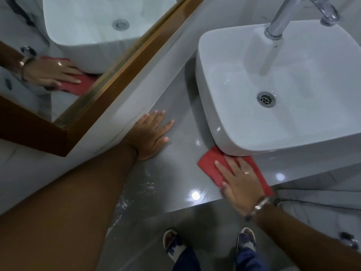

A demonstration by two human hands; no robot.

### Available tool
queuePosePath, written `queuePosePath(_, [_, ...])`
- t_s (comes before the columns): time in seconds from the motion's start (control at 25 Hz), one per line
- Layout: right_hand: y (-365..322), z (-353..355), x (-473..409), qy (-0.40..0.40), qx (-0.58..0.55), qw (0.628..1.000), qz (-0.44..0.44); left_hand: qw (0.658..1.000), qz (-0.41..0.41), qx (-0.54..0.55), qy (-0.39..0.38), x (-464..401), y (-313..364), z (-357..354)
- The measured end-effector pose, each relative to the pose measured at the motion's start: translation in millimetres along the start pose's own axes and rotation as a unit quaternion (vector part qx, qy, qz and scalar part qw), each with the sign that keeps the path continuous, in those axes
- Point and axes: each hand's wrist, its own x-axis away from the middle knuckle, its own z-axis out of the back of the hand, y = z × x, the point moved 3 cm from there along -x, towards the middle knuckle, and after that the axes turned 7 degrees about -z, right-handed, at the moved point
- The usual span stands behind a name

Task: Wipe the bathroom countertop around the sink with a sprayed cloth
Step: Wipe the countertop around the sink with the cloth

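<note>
A red cloth (209, 163) lies flat on the glossy grey countertop (175, 173), tucked against the front corner of the white vessel sink (293, 85). My right hand (240, 180) presses flat on the cloth with fingers spread, a ring on one finger and a bracelet at the wrist. To the left, my left hand (150, 133) rests palm down on the bare countertop next to the white wall ledge, fingers apart and holding nothing. Wet droplets (140, 188) glisten on the counter near its front edge.
A chrome tap (277, 22) rises over the sink's back, and a drain (266, 99) sits in the basin. A wood-framed mirror (125, 61) at the left reflects the hand and cloth. Below the counter edge are a grey tiled floor, my two shoes (246, 241) and a hose (312, 202).
</note>
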Motion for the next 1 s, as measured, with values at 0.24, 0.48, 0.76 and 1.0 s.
queuePosePath(0.24, [-73, -16, 22, -0.022, 0.013, 0.966, 0.257, 1.000, -0.002, 0.021, 0.005, 1, 0, -1])
queuePosePath(0.48, [13, 6, -8, -0.044, 0.028, 0.989, 0.135, 1.000, -0.008, 0.019, 0.007, 1, -1, -2])
queuePosePath(0.76, [-31, -16, 17, -0.009, 0.048, 0.945, 0.323, 1.000, -0.001, 0.014, 0.002, 1, 0, -2])
queuePosePath(1.0, [10, -4, -16, -0.004, 0.027, 0.990, 0.141, 1.000, 0.003, 0.030, -0.007, 1, -1, -4])
